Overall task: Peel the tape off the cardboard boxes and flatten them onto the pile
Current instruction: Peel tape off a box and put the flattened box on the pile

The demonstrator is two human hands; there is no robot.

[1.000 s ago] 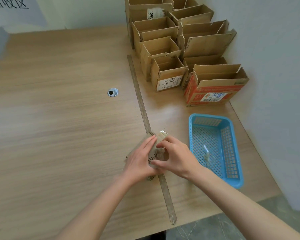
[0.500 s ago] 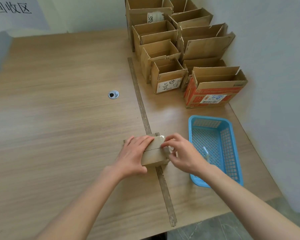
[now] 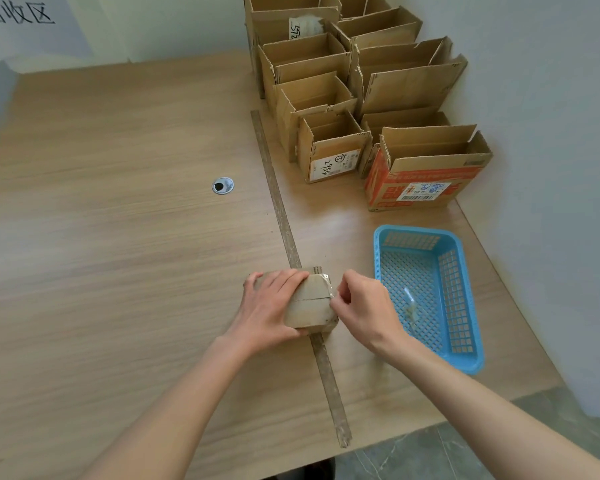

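Left hand [image 3: 269, 308] holding small cardboard box [image 3: 310, 306] on wooden tabletop [image 3: 118, 237], right hand [image 3: 364, 306] pinching clear tape [image 3: 328, 284] at its edge, blue basket [image 3: 471, 341] beside, open boxes [image 3: 361, 98] behind.

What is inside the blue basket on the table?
Inside the blue basket, a few crumpled scraps of clear tape lie on the mesh floor. The right hand covers part of its left wall.

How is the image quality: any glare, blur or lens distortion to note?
Head view: soft light, faint shadows; a pale sheen on the table left of centre; the tape glints on the small box; wide lens stretches both forearms toward the bottom corners; left hand and right hand look sharp.
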